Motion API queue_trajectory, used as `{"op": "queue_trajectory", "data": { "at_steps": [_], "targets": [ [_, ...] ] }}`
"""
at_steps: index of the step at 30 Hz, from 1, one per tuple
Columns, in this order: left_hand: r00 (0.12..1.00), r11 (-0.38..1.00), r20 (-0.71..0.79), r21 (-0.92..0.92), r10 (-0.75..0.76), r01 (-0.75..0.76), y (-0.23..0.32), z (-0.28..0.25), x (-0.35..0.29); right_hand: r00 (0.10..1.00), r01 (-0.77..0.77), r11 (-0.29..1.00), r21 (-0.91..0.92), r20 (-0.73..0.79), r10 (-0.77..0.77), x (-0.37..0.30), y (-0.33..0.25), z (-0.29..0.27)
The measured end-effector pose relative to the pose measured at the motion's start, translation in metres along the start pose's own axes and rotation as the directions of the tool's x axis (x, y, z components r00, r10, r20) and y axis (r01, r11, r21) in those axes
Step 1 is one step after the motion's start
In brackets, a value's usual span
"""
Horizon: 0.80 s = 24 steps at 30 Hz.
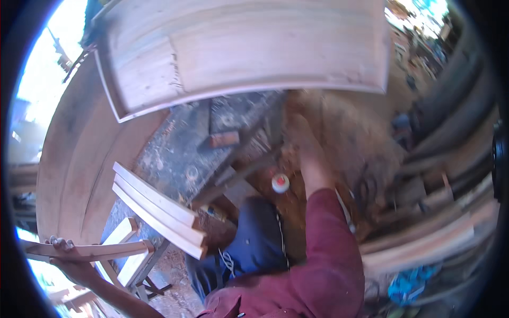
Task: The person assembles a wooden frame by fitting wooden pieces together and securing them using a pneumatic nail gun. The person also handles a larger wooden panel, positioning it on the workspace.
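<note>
At the far left my left hand (pixel 71 259) has its fingers wrapped round a wooden strip (pixel 116 251). My right arm stretches forward, and my right hand (pixel 298 117) is smeared by motion just below the near edge of a large pale wooden panel (pixel 249 47) with a raised rim. Whether that hand touches the panel or holds anything cannot be made out. Several pale wooden strips (pixel 159 204) lie side by side at the near edge of a dark, worn workbench (pixel 175 138), between my two arms.
A reddish-brown block (pixel 224 139) lies on the bench. A white container with a red top (pixel 280 183) is below the bench's right side. Long timber (pixel 424 244) is stacked at the right, near a blue bag (pixel 411 286). Broad brown boards (pixel 79 153) stand at the left.
</note>
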<state>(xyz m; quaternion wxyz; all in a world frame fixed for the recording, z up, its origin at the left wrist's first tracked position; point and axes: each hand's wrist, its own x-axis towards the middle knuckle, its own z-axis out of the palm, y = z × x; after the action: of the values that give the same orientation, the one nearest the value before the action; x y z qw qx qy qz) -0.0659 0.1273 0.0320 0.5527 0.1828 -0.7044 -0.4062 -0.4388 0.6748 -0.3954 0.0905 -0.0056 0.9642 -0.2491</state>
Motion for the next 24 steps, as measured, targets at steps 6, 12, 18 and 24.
{"op": "queue_trajectory", "data": {
  "at_steps": [6, 12, 18, 24],
  "targets": [
    [0.999, 0.996, 0.021, 0.072, 0.046, -0.047, -0.070, -0.140, 0.070, 0.993, -0.056, 0.991, -0.123, 0.092, 0.068, 0.038, 0.004, 0.077],
    [0.948, 0.993, -0.304, -0.097, -0.095, 0.069, -0.039, -0.020, 0.029, 0.990, -0.116, 0.954, -0.278, 0.039, 0.132, 0.078, 0.050, 0.084],
    [0.988, 0.923, 0.055, -0.353, -0.141, 0.151, -0.023, -0.101, 0.040, 0.991, -0.077, 0.927, -0.368, 0.078, 0.113, 0.101, 0.049, 0.109],
    [0.975, 0.851, 0.204, -0.493, -0.088, 0.180, -0.018, -0.102, 0.036, 0.990, -0.105, 0.907, -0.407, 0.038, 0.132, 0.116, 0.070, 0.101]
  ]
}}
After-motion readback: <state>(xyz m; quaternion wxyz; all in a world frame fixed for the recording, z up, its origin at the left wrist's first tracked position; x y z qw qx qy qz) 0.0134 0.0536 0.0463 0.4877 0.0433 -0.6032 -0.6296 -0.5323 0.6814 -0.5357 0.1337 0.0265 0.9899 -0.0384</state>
